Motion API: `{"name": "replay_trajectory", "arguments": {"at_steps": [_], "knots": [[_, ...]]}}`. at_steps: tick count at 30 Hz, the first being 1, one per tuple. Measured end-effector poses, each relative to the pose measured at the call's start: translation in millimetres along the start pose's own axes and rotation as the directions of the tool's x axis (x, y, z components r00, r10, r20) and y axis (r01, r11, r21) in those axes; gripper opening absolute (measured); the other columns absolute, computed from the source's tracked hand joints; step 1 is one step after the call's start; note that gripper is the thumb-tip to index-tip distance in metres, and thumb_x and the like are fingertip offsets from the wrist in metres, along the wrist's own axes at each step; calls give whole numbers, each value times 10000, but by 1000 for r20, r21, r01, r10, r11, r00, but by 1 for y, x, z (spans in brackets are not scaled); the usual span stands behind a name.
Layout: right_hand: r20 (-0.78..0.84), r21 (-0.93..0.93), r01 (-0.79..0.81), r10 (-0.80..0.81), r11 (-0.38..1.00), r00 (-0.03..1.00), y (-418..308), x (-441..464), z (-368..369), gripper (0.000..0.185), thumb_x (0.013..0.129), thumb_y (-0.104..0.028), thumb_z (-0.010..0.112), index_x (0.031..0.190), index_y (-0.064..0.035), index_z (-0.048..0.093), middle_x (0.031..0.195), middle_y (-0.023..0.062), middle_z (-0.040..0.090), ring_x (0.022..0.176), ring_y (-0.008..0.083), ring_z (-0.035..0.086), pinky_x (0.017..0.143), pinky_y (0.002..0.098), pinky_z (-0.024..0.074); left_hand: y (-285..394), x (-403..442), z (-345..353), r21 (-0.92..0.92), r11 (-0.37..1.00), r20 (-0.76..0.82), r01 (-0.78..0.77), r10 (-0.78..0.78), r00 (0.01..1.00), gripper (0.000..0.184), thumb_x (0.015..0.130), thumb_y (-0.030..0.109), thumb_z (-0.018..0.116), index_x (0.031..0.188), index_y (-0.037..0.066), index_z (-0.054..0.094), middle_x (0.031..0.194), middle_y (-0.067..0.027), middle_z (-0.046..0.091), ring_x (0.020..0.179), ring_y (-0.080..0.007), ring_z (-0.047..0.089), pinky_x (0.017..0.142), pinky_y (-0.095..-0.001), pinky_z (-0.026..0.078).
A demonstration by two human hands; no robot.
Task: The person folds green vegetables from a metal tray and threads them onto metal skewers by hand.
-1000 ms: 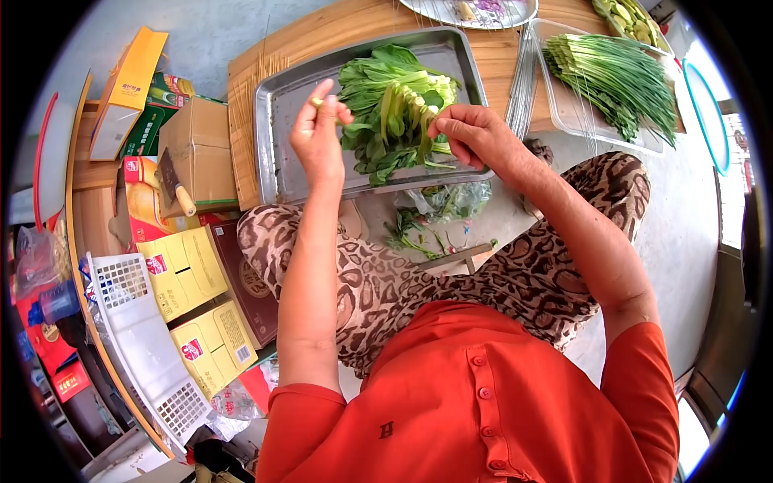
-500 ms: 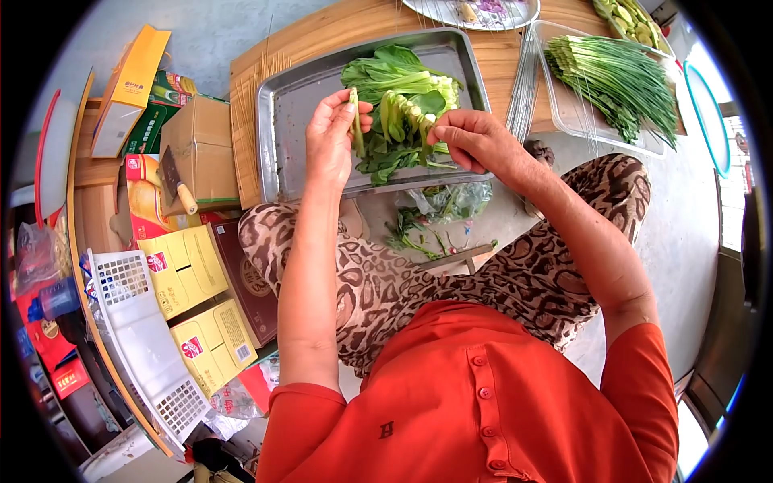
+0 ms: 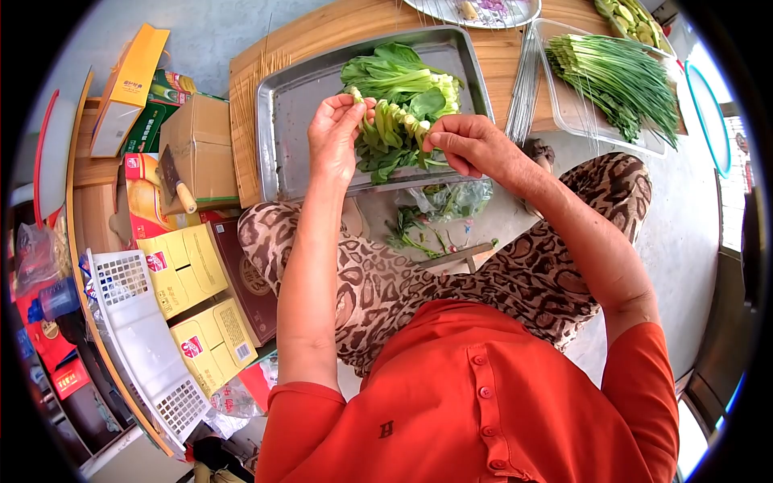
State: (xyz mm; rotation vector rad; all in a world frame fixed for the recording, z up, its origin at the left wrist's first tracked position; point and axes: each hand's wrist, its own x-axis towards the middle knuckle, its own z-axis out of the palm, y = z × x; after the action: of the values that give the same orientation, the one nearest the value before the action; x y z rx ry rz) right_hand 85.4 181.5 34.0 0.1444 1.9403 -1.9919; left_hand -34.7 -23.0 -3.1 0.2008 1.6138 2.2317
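My left hand (image 3: pixel 336 133) is closed in a pinch on the pale stem end of a leafy green. Closed fingertips of my right hand (image 3: pixel 467 143) grip the right end of a skewer of leafy greens (image 3: pixel 396 121). The stems hang side by side in a row between both hands, leaves downward; the thin skewer itself is mostly hidden by them. Below and behind lies a metal tray (image 3: pixel 294 105), holding a heap of loose leafy greens (image 3: pixel 394 68) at its right half.
The tray rests on a wooden table (image 3: pixel 322 28). Right of it lie a bundle of metal skewers (image 3: pixel 525 84) and a clear container (image 3: pixel 576 121) of chives (image 3: pixel 616 80). Bamboo sticks (image 3: pixel 272 63) stand left. A cleaver (image 3: pixel 177 181) and boxes (image 3: pixel 189 274) are at my left.
My left hand has moved slightly right with its green, against the row's left end. The hanging stems now sit closer together between the hands. My right hand has shifted slightly left.
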Motion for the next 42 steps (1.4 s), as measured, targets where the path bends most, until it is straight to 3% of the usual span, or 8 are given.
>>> {"name": "replay_trajectory", "arguments": {"at_steps": [23, 25, 31, 42], "knots": [[-13, -27, -19, 18, 999, 1000, 1, 1, 0, 229, 961, -236, 489, 909, -59, 624, 493, -39, 436, 421, 37, 347, 402, 218, 279, -3, -1, 3, 66, 997, -16, -29, 30, 999, 166, 838, 33, 662, 971, 25, 562, 945, -102, 669, 806, -141, 603, 736, -255, 467], [-21, -24, -14, 13, 1000, 1000, 0, 0, 1, 231, 964, -239, 486, 916, -60, 624, 494, -41, 434, 420, 36, 342, 400, 217, 274, -1, -2, 7, 15, 1000, -65, -18, 19, 998, 144, 839, 8, 652, 962, -4, 577, 898, -112, 672, 753, -137, 624, 709, -243, 509], [-3, -21, -9, 8, 1000, 1000, 1, 1, 0, 225, 962, -235, 488, 917, -60, 622, 496, -40, 439, 419, 37, 342, 398, 217, 270, -6, 2, -5, -53, 998, -55, 17, -20, 998, 161, 884, 69, 611, 1027, 10, 565, 987, -117, 649, 814, -155, 604, 746, -281, 499], [-20, -30, 6, -6, 1000, 1000, 1, 0, -1, 228, 959, -234, 485, 904, -60, 623, 499, -40, 444, 422, 39, 349, 401, 216, 278, -3, 1, -4, -200, 976, -15, 91, -96, 995, 186, 895, 90, 606, 1050, -5, 571, 913, -109, 636, 762, -160, 594, 694, -283, 514]]}}
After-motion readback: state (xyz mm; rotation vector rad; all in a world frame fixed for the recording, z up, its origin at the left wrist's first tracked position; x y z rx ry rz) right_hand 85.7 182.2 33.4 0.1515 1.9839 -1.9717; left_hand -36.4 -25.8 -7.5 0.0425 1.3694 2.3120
